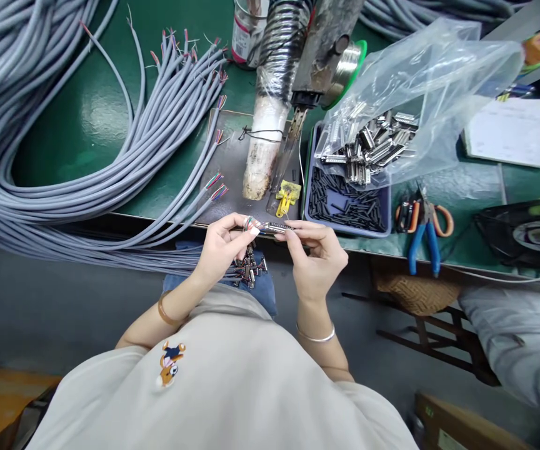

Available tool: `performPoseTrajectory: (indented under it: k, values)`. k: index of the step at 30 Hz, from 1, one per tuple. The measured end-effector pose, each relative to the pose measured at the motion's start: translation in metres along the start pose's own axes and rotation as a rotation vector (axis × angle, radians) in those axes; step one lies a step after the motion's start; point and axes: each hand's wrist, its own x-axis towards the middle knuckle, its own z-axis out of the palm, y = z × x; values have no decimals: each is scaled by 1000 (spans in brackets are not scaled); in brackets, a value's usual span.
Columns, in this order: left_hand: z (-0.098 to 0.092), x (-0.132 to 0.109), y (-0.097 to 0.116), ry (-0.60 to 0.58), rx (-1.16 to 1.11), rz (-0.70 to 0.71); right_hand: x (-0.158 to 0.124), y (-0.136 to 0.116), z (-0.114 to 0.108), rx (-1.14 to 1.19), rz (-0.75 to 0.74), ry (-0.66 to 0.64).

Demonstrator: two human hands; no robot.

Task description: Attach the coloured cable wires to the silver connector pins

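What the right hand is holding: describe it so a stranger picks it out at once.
Follow the near edge of the green bench to where the left hand and right hand almost meet. The right hand pinches one end of a slim metallic connector. Unlike the loose ones in the clear bag, it has coloured wires at its other end, toward the left hand.

A green-topped workbench (87,125) is running across the upper half, its glossy surface reflecting pale light. Below it, a smooth grey floor (40,287) is spreading out. At the right, a dark wooden seat frame (480,356) is standing near a woven brown panel (420,292). Cardboard boxes (462,425) are sitting toward both lower corners.
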Motion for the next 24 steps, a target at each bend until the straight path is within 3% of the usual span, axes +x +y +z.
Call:
performPoseTrajectory:
  k: [6,13,20,24]
  values:
    - [-1,0,1,-113,16,-57,2,1,-2,42,31,-113]
    - [5,-5,1,-36,104,84,5,-1,2,158,140,-132]
    - [2,1,6,-13,73,14,3,9,-1,-115,-154,15]
    - [3,5,5,-23,63,-8,1,12,1,-89,-157,-52]
